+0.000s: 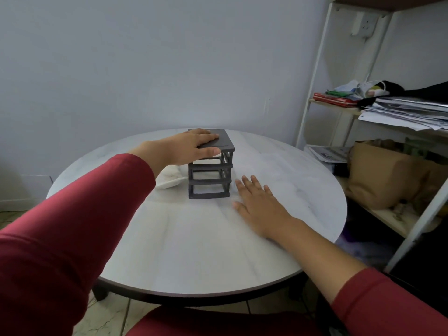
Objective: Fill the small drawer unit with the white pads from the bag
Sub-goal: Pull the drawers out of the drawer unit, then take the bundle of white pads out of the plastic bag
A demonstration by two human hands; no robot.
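head view: small dark grey plastic drawer unit (210, 170) stands near the middle of the round white table (194, 251), well apart from its rim. left hand (191, 147) lies flat on the unit's top, grasping nothing. right hand (257, 202) rests spread on the tabletop just beside the unit's right edge, also released. soft white bag (169, 178) lies just left of the unit, partly hidden by the forearm.

Single head-worn wide-angle view, close, facing forward and down over round white marble-look table (194, 251), pale grey wall (145, 57) behind.
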